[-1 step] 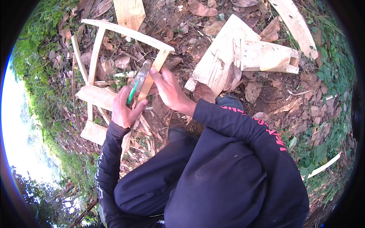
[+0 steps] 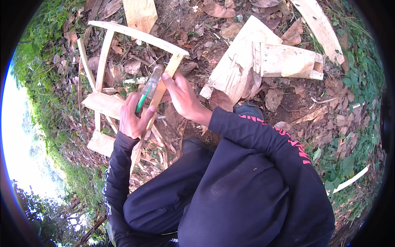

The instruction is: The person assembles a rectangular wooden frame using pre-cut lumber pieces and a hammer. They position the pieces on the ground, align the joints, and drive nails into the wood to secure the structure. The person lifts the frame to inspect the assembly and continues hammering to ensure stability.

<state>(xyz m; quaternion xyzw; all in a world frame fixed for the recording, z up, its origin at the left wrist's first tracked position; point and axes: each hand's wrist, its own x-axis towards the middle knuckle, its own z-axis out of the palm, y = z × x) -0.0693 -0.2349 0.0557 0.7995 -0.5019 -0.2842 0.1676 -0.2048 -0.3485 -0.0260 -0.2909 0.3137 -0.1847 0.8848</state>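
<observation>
My left hand (image 2: 133, 117) is closed round a tool with a green handle (image 2: 142, 101) and a broad, greyish, rounded end (image 2: 154, 78); I cannot make out its exact kind. The tool lies alongside a slanting wooden strip (image 2: 158, 94). My right hand (image 2: 183, 96) grips this strip near its upper end, with the thumb pressed on its face and the fingers behind it. That upper end meets a curved wooden slat (image 2: 140, 37), part of a loose frame. A short board (image 2: 103, 104) reaches behind my left hand.
Wide wooden boards (image 2: 236, 61) and a nailed wooden piece (image 2: 290, 61) lie to the right on leaf litter. A curved plank (image 2: 321, 29) lies at the far right and another board (image 2: 140, 16) at the top. My bent legs (image 2: 230, 189) fill the near side.
My left hand and the tool have shifted slightly down and left along the wooden strip. The right hand keeps its hold in the same place.
</observation>
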